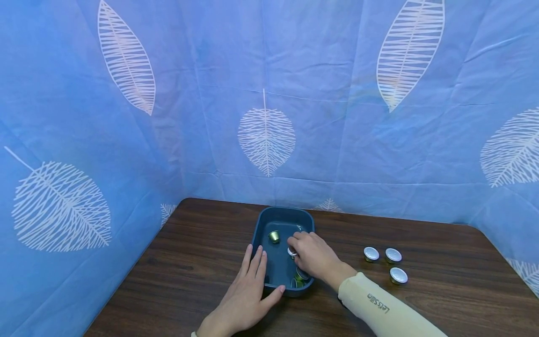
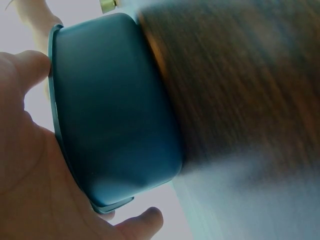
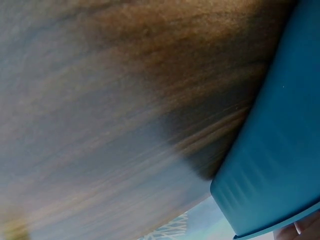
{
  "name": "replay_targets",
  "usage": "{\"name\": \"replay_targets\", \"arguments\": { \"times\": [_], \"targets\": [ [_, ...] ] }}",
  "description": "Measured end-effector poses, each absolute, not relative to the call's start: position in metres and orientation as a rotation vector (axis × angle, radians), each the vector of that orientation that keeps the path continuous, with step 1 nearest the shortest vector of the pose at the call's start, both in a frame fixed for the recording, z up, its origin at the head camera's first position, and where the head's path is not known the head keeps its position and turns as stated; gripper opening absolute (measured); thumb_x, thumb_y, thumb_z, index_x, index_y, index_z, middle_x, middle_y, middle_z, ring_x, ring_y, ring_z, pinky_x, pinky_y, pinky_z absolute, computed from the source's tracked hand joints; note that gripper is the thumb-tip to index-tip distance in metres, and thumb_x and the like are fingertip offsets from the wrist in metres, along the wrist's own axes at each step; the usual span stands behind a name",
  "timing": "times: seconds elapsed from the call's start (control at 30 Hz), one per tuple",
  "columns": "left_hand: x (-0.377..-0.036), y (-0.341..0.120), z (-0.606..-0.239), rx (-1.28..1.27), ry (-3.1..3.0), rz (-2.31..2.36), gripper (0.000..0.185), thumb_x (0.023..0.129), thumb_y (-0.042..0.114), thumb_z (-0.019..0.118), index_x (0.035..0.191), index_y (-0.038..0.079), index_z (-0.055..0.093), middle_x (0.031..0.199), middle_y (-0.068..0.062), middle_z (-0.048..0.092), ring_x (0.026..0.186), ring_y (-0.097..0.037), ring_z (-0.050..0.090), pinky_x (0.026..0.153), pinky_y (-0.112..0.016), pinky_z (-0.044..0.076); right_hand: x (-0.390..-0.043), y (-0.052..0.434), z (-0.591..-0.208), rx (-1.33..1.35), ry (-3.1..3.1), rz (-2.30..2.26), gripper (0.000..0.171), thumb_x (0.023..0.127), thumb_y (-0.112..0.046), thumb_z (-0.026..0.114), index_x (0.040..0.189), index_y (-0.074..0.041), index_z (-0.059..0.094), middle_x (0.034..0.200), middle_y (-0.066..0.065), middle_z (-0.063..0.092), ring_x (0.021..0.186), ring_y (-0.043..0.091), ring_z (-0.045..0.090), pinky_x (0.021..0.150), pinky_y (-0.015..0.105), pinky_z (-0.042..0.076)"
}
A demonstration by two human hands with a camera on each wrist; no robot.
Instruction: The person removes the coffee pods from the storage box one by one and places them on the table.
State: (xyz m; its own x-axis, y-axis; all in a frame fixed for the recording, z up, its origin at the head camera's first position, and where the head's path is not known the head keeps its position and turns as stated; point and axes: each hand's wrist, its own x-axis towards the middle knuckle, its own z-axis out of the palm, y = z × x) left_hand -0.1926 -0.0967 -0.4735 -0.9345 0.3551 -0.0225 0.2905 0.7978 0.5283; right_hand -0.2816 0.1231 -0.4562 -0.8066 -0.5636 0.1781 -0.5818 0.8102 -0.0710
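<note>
A dark blue rectangular bin [image 1: 275,269] sits on the table, its outer wall [image 2: 115,110] filling the left wrist view. My left hand [image 1: 242,299] rests on its near left corner, fingers straight along the left rim and thumb at the front. Reaching over the right rim, my right hand [image 1: 313,255] pinches a white-lidded coffee capsule [image 1: 291,253] inside the bin, partly hidden by the fingers. A green-gold capsule [image 1: 274,237] lies farther back on the bin floor. More green capsules [image 1: 300,276] are in its near right corner.
To the right of the bin, three coffee capsules stand lid up on the dark wooden table [image 1: 202,248]: one nearer the bin [image 1: 371,254], another beside it, and a third capsule [image 1: 398,275] closer to me. A blue leaf-patterned cloth [image 1: 210,140] hangs behind.
</note>
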Motion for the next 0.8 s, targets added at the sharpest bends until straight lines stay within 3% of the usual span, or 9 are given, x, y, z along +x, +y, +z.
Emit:
{"name": "replay_targets", "arguments": {
  "times": [0.4, 0.8],
  "targets": [
    [-0.1928, -0.0972, -0.4739, 0.519, 2.860, 0.819, 0.096, 0.106, 0.068, 0.051, 0.172, 0.005, 0.022, 0.183, -0.014, 0.009, 0.171, -0.036, -0.005, 0.129, -0.069, 0.026, -0.2810, 0.1239, -0.4565, 0.926, -2.819, 0.170, 0.016, 0.091, -0.019, 0.088, 0.102, -0.014, 0.077, 0.094, -0.001, 0.072, 0.084, 0.014, 0.063, 0.082, 0.037, 0.059],
    [-0.1929, -0.0973, -0.4748, 0.526, 2.864, 0.825, 0.096, 0.106, 0.068, 0.051, 0.172, 0.005, 0.022, 0.183, -0.013, 0.009, 0.171, -0.036, -0.005, 0.129, -0.069, 0.026, -0.2789, 0.1231, -0.4550, 0.921, -2.807, 0.148, 0.022, 0.093, -0.021, 0.087, 0.111, -0.013, 0.079, 0.104, 0.003, 0.076, 0.092, 0.017, 0.069, 0.089, 0.039, 0.062]
  ]
}}
